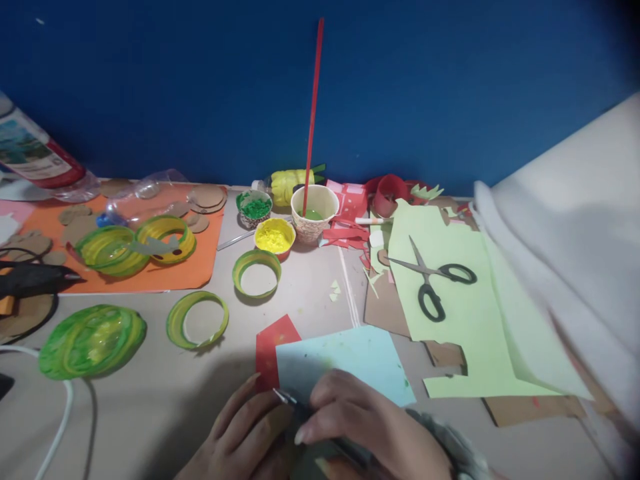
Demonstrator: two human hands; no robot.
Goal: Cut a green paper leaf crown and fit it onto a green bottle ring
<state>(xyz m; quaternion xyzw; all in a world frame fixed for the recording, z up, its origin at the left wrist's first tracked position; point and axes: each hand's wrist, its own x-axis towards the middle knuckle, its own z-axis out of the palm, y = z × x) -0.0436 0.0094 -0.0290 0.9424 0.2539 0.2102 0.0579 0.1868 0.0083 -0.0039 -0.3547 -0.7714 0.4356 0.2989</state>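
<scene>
My right hand (360,420) grips a dark pen (295,404) whose silver tip points up and left. Close beside it, at the bottom centre, my left hand (250,430) has its fingers curved and close together; what lies under them is hidden. Just beyond both hands is a light blue sheet (350,357), marked with small green specks. A red paper piece (273,350) is partly under its left edge, near my left fingertips. Two green-yellow rings, one nearer (175,323) and one farther (237,273), stand on the table beyond my left hand.
Open scissors (427,272) lie on light green paper (450,227) at right. Paint cups, green (254,208) and yellow (275,237), stand near a paper cup (313,230) with a tall red stick (314,100). Orange paper (200,267) and a green oval piece (93,340) are left.
</scene>
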